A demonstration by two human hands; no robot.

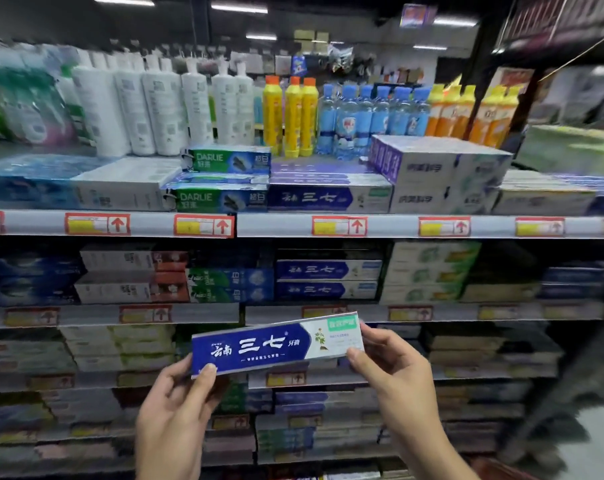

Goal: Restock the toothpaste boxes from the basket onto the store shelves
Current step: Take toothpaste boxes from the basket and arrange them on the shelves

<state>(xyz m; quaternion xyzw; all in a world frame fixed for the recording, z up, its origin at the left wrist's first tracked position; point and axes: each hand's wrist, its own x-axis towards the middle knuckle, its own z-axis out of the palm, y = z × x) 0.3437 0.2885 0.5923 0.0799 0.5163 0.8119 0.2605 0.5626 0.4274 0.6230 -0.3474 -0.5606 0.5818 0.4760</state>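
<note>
Two hands share one toothpaste box. The left hand pinches the blue end between thumb and fingers, and the right hand pinches the white end the same way. Each grip is closed on the box and on nothing else. The box hangs in the air in front of the shelves, printed face towards the camera. Its long axis runs left to right, with the right end a little higher. The basket is not in view.

What the coming move turns on is where the same blue-and-white kind already sits. A stack of matching boxes lies on the second shelf, above the held box and slightly to its right. They lie lengthwise along the shelf edge, the same way the held box is lying. The move therefore probably needs only a lift and a push inward, with no turn of the box. The right hand is the nearer of the two to that stack.
</note>
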